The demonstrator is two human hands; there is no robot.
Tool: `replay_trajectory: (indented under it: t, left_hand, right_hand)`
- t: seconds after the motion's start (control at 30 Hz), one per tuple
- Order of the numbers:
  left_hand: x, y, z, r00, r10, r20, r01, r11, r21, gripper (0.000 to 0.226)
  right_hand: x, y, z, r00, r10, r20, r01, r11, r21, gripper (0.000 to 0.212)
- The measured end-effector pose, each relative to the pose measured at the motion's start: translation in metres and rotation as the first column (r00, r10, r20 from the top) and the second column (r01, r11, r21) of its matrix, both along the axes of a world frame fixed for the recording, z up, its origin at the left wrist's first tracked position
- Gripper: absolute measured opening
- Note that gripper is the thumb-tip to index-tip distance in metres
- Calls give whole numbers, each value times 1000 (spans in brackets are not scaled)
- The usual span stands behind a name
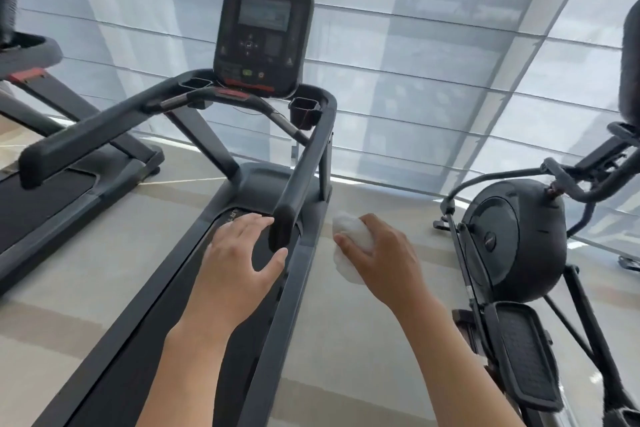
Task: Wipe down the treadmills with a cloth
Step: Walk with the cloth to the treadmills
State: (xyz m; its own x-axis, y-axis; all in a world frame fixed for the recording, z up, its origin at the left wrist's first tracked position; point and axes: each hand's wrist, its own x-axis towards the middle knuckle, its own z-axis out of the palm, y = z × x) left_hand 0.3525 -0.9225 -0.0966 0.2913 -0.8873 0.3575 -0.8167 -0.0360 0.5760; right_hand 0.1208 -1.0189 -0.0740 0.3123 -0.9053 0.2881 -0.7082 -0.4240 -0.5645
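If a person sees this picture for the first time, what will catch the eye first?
Probably the black treadmill in the centre, with its console standing tall against the pale window blinds. Next, the two bare hands below: the right hand grips a white cloth, and the left hand spreads open beside the handrail end.

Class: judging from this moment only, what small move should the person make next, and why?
Probably bring the right hand, which grips the cloth, left onto the near handrail. The cloth is off to the rail's right, over the floor, touching nothing, while the open left hand already reaches for the rail's end.
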Motion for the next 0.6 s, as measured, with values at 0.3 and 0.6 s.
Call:
replay_trajectory:
  t: [0.3,0.6]
  left_hand:
    - [17,-60,-22,999,33,-24,-31,999,43,60]
    - [23,-128,-46,980,197,-3,-195,973,120,55]
  right_hand:
    - [38,-69,-18,995,92,-46,-90,995,46,35]
    - [78,-181,-45,946,310,-93,-307,951,38,35]
